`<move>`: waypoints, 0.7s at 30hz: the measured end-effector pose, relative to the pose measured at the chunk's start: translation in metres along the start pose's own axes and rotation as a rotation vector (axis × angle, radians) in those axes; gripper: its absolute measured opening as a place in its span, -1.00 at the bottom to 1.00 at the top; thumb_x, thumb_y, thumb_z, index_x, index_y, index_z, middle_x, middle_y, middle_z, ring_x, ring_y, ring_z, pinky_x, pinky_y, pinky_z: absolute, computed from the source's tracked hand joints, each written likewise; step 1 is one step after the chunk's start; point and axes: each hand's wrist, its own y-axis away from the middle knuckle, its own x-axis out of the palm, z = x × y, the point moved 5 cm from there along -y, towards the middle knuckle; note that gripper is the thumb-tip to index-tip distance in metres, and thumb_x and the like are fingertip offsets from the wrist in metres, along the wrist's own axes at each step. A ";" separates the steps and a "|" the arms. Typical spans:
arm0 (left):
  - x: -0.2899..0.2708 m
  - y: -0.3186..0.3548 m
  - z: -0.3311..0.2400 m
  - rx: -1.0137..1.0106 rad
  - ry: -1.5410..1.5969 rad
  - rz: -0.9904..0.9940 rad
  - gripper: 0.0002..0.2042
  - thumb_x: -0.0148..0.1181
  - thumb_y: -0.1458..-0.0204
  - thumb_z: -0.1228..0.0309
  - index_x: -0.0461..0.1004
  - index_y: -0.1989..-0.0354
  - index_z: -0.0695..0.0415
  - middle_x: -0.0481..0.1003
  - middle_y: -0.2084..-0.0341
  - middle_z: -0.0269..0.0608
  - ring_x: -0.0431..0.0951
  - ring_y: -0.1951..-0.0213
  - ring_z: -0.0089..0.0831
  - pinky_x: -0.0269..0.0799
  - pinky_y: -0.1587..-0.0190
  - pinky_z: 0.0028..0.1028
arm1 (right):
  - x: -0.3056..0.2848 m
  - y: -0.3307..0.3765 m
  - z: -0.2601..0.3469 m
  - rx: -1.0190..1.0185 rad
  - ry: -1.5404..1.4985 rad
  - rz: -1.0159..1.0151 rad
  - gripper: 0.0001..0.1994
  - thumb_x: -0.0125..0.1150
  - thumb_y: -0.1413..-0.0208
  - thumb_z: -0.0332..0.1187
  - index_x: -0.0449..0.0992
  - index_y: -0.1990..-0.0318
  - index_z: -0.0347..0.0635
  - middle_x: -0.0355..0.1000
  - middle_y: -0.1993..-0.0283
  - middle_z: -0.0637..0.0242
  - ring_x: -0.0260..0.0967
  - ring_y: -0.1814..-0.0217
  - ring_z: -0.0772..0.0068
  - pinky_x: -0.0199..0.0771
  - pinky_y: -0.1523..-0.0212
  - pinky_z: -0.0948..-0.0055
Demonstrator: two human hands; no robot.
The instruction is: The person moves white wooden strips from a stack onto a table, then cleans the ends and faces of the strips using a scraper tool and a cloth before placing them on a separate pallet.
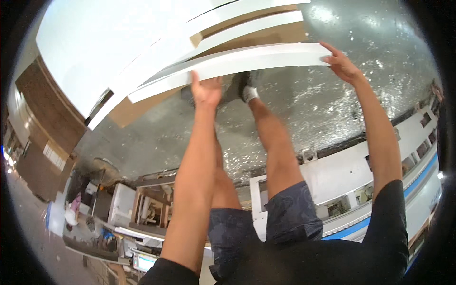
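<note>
A long, narrow white board spans the space in front of me, its left part close against a stack of white panels. My left hand grips its near edge left of the middle, thumb up against the white face and the other fingers partly hidden below. At the board's right end, my right hand is closed around the corner, with fingers on the far edge and thumb on the near side.
Brown cardboard shows under and between the panels. Behind me runs a long white machine with a blue stripe. Brown boards stand at the left, and a lit screen is at lower left. The grey floor looks glossy and speckled.
</note>
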 end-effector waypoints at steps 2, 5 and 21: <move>0.005 0.005 -0.011 0.041 -0.002 -0.057 -0.15 0.20 -0.22 -0.33 0.32 -0.45 0.11 0.41 -0.39 -0.10 0.34 -0.42 -0.03 0.22 -0.51 0.03 | -0.002 -0.024 0.006 -0.010 -0.046 -0.005 0.03 0.53 -0.14 -0.03 0.05 -0.66 -0.14 0.17 -0.62 0.17 0.09 -0.64 0.21 -0.05 -0.67 0.10; 0.042 0.011 -0.017 0.046 0.114 -0.082 0.02 0.02 -0.18 -0.50 0.18 -0.54 0.16 0.29 -0.47 -0.04 0.22 -0.48 0.00 0.06 -0.58 0.02 | -0.019 -0.055 0.015 -0.013 -0.087 -0.044 -0.05 0.46 -0.21 -0.17 0.04 -0.65 -0.20 0.23 -0.58 0.15 0.13 -0.62 0.21 -0.08 -0.68 0.13; -0.140 0.029 -0.235 0.436 -0.181 -0.579 -0.02 -0.43 -0.34 -0.44 -0.11 -0.67 0.14 0.05 -0.61 -0.07 0.06 -0.61 -0.06 -0.07 -0.65 -0.02 | -0.010 -0.127 0.057 0.032 -0.317 -0.272 -0.08 -0.15 -0.44 0.37 0.09 -0.60 -0.27 0.18 -0.59 0.26 0.07 -0.62 0.18 0.00 -0.67 0.06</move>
